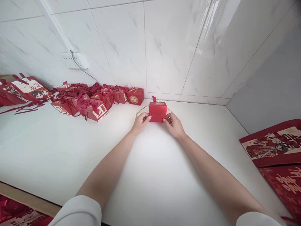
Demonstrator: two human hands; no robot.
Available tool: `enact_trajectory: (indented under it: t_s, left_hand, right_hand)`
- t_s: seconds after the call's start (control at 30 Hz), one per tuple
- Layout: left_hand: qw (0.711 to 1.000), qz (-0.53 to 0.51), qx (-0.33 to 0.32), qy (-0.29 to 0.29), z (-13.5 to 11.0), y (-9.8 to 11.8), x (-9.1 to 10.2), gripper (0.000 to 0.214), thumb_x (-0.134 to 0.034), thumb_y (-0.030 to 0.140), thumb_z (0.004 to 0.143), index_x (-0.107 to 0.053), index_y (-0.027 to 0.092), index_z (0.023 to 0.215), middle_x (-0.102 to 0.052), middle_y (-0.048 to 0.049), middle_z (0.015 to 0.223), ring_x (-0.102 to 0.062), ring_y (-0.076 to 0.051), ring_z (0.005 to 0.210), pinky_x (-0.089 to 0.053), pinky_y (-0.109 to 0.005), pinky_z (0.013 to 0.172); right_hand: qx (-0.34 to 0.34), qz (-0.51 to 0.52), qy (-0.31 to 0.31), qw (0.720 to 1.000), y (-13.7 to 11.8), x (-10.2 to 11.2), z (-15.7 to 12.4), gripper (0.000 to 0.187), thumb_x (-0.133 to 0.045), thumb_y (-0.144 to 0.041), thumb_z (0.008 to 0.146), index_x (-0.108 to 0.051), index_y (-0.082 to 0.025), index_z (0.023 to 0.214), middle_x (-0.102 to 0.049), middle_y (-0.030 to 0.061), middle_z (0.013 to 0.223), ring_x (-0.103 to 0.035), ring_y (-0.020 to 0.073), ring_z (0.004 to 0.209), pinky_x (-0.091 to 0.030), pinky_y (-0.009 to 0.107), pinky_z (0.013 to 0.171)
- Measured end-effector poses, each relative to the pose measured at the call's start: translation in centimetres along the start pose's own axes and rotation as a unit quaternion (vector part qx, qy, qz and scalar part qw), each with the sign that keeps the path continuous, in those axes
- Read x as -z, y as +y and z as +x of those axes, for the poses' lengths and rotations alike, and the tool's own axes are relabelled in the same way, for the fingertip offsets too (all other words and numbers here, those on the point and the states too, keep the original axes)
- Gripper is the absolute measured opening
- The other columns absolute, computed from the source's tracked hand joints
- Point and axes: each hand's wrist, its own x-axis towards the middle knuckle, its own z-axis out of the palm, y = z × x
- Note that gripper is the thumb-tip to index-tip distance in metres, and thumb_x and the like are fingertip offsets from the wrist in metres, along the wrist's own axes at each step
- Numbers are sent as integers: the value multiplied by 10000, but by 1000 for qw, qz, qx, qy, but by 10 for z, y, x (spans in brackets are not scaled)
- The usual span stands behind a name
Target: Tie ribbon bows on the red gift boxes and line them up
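Note:
A small red gift box [157, 112] with a gold print on top stands near the back of the white table, between my two hands. A gold cord loops out from both of its sides, and a red ribbon end [154, 99] sticks up behind it. My left hand [140, 122] grips the box's left edge, thumb on the front face. On the opposite edge my right hand [174, 124] closes the same way, its thumb at the lower right corner. The fingertips behind the box are partly hidden.
Several red gift boxes with ribbons [81, 102] crowd the back left, with one plain-topped red box [135, 96] beside them. Red gift bags [25, 89] and loose ribbons lie far left. More red bags [275, 147] stand at right. A cable hangs from the wall socket [74, 61].

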Motion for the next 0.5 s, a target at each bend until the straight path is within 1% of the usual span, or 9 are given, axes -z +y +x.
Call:
enact_trajectory:
  t_s: [0.2, 0.37, 0.43, 0.5]
  left_hand:
    - [999, -21, 41, -2, 3, -7, 0, 343, -541, 461, 833, -419, 194, 656, -423, 42, 582, -443, -105, 529, -358, -247, 546]
    - [997, -25, 67, -30, 2, -6, 1, 406, -541, 531, 816, -416, 193, 630, -450, 36, 552, -466, -116, 542, -382, -253, 561]
    - [996, -34, 75, -40, 2, -5, 1, 442, -485, 572, 838, -438, 189, 622, -481, 24, 551, -492, -121, 557, -401, -260, 582]
    - [994, -46, 89, -36, 2, -6, 2, 516, -386, 614, 867, -460, 182, 593, -501, 7, 544, -515, -125, 563, -418, -265, 592]
  right_hand:
    - [20, 5, -36, 999, 4, -1, 1, 169, -503, -386, 866, -438, -238, 819, -562, 21, 831, -552, 178, 699, -467, 319, 630]
    - [21, -20, -55, 998, 5, 0, 0, 137, -493, -342, 853, -415, -239, 805, -547, -1, 756, -531, 173, 648, -443, 319, 605]
    - [29, -33, -61, 997, 6, 1, 0, 124, -487, -328, 849, -412, -238, 809, -543, -1, 749, -534, 177, 654, -443, 320, 606]
    - [38, -46, -66, 996, 6, 1, 0, 116, -486, -315, 841, -406, -238, 807, -540, 0, 743, -540, 180, 658, -448, 321, 605]
